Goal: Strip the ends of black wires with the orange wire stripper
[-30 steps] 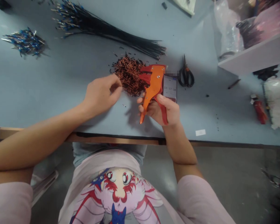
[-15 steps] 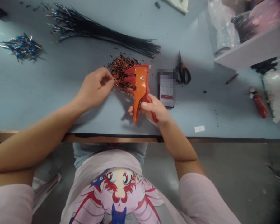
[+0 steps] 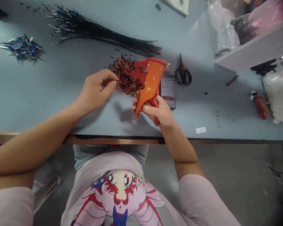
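Our left fingertips [image 3: 114, 80] curl into a narrow pinch at the edge of a heap of copper wire clippings [image 3: 124, 77]; whether they hold a strand we cannot tell. Our right fingers [image 3: 148, 109] wrap the red handle of an orange wire stripper [image 3: 152, 78], and the right hand [image 3: 159, 113] holds it tilted, overlapping the heap's edge. A snug, steady grip and an unhurried pinch seem the careful way to work here. Beyond lie a phone [image 3: 168, 92] with a blurred screen, black-handled scissors [image 3: 184, 73], a long bundle of black wires [image 3: 103, 34] tipped in blue, and a small pile of blue terminals [image 3: 22, 48] on the pale blue workbench [image 3: 37, 94].
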Demonstrator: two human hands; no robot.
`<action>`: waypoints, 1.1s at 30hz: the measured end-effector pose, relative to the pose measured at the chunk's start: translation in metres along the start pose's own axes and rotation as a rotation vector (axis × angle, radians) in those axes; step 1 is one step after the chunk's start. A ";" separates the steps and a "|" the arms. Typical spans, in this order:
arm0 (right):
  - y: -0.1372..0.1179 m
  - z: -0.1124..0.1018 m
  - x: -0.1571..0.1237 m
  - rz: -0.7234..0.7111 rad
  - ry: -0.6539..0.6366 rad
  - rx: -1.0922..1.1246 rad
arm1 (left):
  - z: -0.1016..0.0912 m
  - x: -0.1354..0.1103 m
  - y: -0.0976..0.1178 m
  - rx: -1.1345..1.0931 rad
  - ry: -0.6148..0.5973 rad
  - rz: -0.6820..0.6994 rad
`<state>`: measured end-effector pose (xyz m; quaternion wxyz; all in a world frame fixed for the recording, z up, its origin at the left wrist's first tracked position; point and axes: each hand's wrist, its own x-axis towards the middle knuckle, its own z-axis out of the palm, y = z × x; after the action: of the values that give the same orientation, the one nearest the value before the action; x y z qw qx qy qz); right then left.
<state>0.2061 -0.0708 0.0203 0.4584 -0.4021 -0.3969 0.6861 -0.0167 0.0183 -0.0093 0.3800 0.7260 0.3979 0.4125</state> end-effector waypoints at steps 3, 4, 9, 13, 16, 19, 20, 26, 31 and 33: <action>-0.003 0.000 -0.004 -0.020 0.022 -0.032 | -0.001 0.002 0.001 0.052 0.098 -0.024; -0.003 0.001 -0.005 -0.013 0.031 -0.045 | -0.002 0.002 0.001 0.043 0.118 -0.042; 0.001 0.002 -0.005 0.093 0.069 -0.087 | -0.002 0.005 0.000 -0.091 0.119 -0.158; 0.002 0.004 -0.003 0.133 0.101 -0.089 | -0.002 0.005 0.001 -0.121 0.129 -0.159; 0.001 0.005 -0.003 0.145 0.100 -0.062 | 0.000 0.004 0.002 -0.109 0.112 -0.147; 0.001 0.005 -0.003 0.159 0.086 -0.049 | 0.002 0.003 0.003 -0.102 0.130 -0.106; 0.001 0.005 -0.004 0.164 0.080 -0.046 | 0.003 0.002 0.004 -0.089 0.142 -0.091; 0.000 0.006 -0.005 0.176 0.048 -0.018 | 0.002 0.001 0.010 -0.003 0.179 -0.050; 0.000 0.007 -0.006 0.191 -0.005 -0.023 | 0.001 0.000 0.012 0.017 0.137 -0.074; 0.001 0.008 -0.006 0.193 -0.014 -0.027 | 0.002 -0.001 0.012 0.012 0.141 -0.063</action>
<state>0.2004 -0.0778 0.0235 0.3819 -0.4397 -0.3688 0.7244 -0.0122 0.0129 0.0000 0.3596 0.6847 0.4486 0.4479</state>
